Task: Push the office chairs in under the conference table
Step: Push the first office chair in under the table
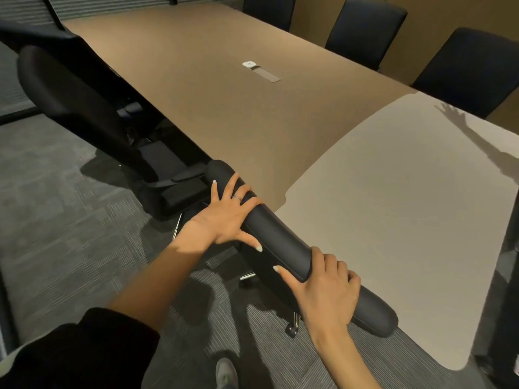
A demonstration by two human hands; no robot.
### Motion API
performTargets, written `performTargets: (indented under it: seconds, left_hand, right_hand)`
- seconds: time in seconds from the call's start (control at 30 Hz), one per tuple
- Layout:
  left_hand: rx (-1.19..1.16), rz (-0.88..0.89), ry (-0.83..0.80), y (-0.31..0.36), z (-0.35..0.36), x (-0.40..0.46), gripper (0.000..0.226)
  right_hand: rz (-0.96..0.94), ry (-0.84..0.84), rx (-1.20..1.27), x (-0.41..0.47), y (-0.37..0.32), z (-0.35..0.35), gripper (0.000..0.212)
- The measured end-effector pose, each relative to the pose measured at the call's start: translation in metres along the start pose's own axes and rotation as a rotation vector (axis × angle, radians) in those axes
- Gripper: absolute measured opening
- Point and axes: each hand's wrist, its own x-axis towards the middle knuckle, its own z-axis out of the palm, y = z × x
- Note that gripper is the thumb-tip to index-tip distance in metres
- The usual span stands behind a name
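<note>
A black office chair stands right in front of me, its padded backrest top (283,242) lying against the near edge of the long tan conference table (213,80). My left hand (224,217) rests on the left part of that backrest with the fingers curled over the top. My right hand (325,290) grips the right part the same way. The chair's seat is hidden under the table; a chrome leg and a caster (292,329) show below. A second black chair (73,99) stands to the left along the same edge, tucked partly under.
Three dark chairs (365,29) line the table's far side against the wall. A small white device (249,64) and a cable slot sit mid-table. Grey patterned carpet (61,220) lies to my left. My shoe (226,372) shows at the bottom.
</note>
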Motion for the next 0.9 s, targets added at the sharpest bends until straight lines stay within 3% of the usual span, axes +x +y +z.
performTargets:
  seconds: [0.4,0.63,0.9]
  left_hand:
    - [0.006,0.086,0.125,-0.006,0.007,0.0,0.119]
    - [-0.05,0.231,0.178,-0.014,0.007,0.002,0.114]
    - [-0.056,0.376,0.168,-0.017,0.003,0.008,0.099]
  right_hand:
    - [0.025,0.051,0.019,0.0,-0.003,0.001,0.075]
    - [0.023,0.051,0.034,-0.001,-0.005,-0.002,0.077]
    - [0.097,0.039,0.117,-0.001,-0.012,-0.007,0.061]
